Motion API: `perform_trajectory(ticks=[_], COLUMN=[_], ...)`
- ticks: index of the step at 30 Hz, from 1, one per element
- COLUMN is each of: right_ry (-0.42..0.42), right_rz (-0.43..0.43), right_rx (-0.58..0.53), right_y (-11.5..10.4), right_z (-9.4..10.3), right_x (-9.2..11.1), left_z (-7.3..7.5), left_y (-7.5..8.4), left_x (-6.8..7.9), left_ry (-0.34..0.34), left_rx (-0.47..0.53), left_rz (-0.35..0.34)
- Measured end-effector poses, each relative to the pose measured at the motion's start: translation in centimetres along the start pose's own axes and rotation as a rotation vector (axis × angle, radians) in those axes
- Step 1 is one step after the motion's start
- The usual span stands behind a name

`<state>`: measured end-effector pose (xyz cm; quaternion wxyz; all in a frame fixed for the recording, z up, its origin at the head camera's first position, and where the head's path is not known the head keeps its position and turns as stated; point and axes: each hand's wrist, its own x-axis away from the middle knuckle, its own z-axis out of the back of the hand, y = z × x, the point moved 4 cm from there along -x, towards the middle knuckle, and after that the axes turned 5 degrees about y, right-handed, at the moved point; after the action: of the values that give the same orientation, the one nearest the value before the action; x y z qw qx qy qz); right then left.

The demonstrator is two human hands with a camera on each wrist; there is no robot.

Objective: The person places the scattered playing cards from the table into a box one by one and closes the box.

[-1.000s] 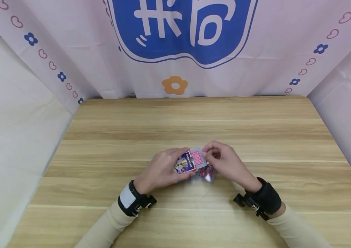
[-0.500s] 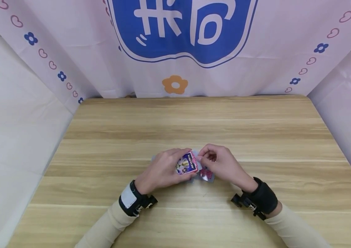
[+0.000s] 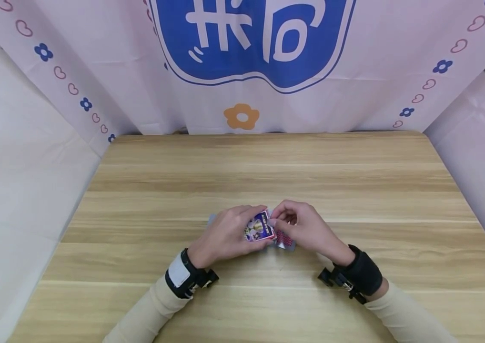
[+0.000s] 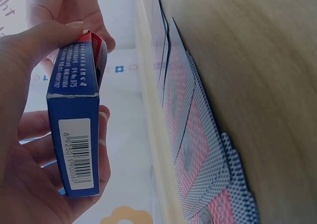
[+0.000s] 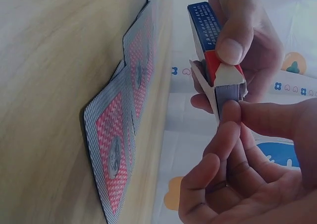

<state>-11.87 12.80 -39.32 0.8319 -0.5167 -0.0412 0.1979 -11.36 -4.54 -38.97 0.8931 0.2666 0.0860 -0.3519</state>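
Note:
My left hand (image 3: 227,233) grips a small card box (image 3: 259,226) above the table, thumb on one edge and fingers on the other. Its blue side with a barcode (image 4: 77,149) shows in the left wrist view. The box's torn open end faces my right hand (image 3: 302,226). Inside that mouth sits a stack of playing cards (image 5: 227,95), seen end-on in the right wrist view. Thumb and index finger of my right hand pinch at the end of these cards, right at the opening. How far the cards reach inside is hidden.
Under the hands, several red-backed playing cards (image 5: 115,149) lie overlapping, face down, on the wooden table (image 3: 242,166). A printed cloth (image 3: 208,109) hangs along the table's back edge.
My right hand has moved left towards the box. The cards that stuck out of its mouth have slid in almost flush. My left hand keeps its grip and has barely moved.

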Motion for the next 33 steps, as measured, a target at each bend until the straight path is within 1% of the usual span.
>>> perform_trajectory(ticks=[3, 8, 10, 12, 17, 19, 21, 23, 25, 27, 29, 31, 33], right_ry=[0.003, -0.007, -0.015, -0.023, -0.026, -0.013, 0.003, 0.01, -0.008, -0.05, -0.095, -0.119, -0.12], right_rz=[0.0, -0.008, -0.013, -0.013, 0.002, 0.005, 0.025, 0.034, 0.014, -0.031, -0.081, -0.114, -0.124], right_rx=[-0.01, -0.029, -0.029, -0.03, -0.012, 0.018, 0.103, 0.251, 0.423, 0.568, 0.639, 0.661, 0.669], right_y=[-0.6, -3.4, -4.1, -3.5, -0.6, -0.3, -0.1, 0.2, 0.7, 1.4, 1.9, 2.3, 2.6], right_z=[0.0, 0.3, 0.5, 0.4, 0.0, 0.1, 0.4, 0.8, 1.1, 1.2, 1.2, 1.2, 1.2], right_x=[0.0, 0.0, 0.0, -0.1, -0.7, -1.0, -1.2, -1.3, -1.1, -0.8, -0.4, -0.1, 0.0], left_z=[0.1, 0.4, 0.5, 0.5, 0.5, 0.7, 0.9, 1.1, 1.2, 1.3, 1.4, 1.4, 1.4], left_y=[0.1, 0.0, 0.0, -0.1, -0.5, -0.8, -1.1, -1.4, -1.6, -1.8, -1.9, -2.0, -2.1], left_x=[0.0, 0.2, 0.2, 0.2, 0.0, 0.0, -0.1, 0.0, 0.1, 0.3, 0.4, 0.5, 0.5], left_ry=[0.003, 0.048, 0.063, 0.069, 0.079, 0.087, 0.091, 0.09, 0.081, 0.071, 0.068, 0.068, 0.072], left_rx=[0.004, 0.036, 0.051, 0.052, 0.041, 0.028, 0.017, 0.005, -0.006, -0.014, -0.021, -0.028, -0.032], left_rz=[-0.002, -0.021, -0.035, -0.042, -0.058, -0.061, -0.054, -0.036, -0.01, 0.012, 0.029, 0.038, 0.039])
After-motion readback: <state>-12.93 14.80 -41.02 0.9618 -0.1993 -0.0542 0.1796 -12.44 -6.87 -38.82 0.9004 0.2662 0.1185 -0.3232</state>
